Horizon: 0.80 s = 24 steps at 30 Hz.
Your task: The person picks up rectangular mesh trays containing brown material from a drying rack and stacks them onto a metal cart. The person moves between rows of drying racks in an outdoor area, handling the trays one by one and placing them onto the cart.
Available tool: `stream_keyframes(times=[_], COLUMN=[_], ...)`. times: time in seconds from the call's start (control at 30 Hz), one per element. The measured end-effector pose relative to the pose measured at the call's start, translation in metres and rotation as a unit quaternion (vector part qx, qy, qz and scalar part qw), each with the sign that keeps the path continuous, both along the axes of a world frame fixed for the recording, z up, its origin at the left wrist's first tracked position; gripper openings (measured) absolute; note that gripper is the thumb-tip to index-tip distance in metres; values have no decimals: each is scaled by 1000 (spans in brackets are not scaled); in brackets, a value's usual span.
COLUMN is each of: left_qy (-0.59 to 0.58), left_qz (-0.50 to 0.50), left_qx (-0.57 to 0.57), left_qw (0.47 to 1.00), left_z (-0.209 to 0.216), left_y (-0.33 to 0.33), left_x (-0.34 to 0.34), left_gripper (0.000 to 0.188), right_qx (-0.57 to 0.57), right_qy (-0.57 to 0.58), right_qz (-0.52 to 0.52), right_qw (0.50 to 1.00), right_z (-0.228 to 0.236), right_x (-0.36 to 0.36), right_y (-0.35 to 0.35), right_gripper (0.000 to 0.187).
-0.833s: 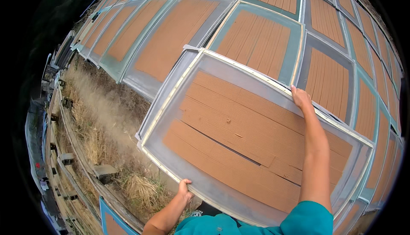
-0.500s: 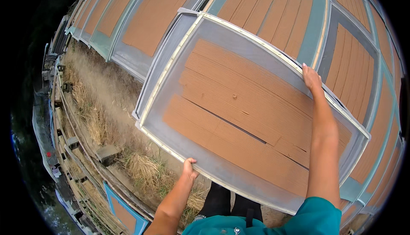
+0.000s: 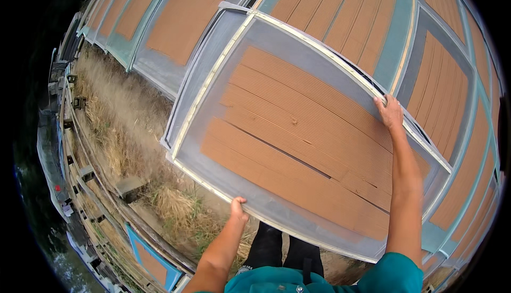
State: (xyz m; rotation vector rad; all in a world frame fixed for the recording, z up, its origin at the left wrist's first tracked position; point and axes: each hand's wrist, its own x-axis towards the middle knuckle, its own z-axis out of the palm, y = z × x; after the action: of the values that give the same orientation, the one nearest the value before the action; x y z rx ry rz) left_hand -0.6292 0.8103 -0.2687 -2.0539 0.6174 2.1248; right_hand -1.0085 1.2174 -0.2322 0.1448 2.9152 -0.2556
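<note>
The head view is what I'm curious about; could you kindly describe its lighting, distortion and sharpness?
In the head view, light looks soft, with no hard shadow across the mesh frame; in the head view, fisheye bending bows its rails and leaves black corners; in the head view, grooves on the brown strips read clearly, while the dry ground looks hazier.

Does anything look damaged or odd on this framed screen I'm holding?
Yes: a dark gap separates some brown strips on the framed screen, and a small mark near the middle interrupts their fine, regular ribbing.
</note>
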Motion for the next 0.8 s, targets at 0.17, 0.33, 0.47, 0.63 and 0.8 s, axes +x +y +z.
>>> stream_keyframes(times=[0.17,0.33,0.47,0.63,0.8], left_qy=[-8,16,2,-12,-71], left_qz=[0,-7,-17,-22,-170], left_qx=[-35,-12,-33,17,-40], left_qw=[999,1000,999,1000,982], left_z=[17,47,50,25,27], left_y=[2,-50,-91,-116,-117], left_x=[5,-15,-47,-61,-61], left_gripper=[38,37,39,43,46], right_qx=[-7,-64,-66,-66,-122], right_qy=[-109,-140,-130,-73,15], right_qz=[56,47,52,44,73], right_qw=[992,987,988,994,990], right_z=[42,89,92,42,17], right_x=[-19,-46,-77,-70,13], right_y=[-3,-51,-100,-99,-76], right_gripper=[61,63,60,52,45])
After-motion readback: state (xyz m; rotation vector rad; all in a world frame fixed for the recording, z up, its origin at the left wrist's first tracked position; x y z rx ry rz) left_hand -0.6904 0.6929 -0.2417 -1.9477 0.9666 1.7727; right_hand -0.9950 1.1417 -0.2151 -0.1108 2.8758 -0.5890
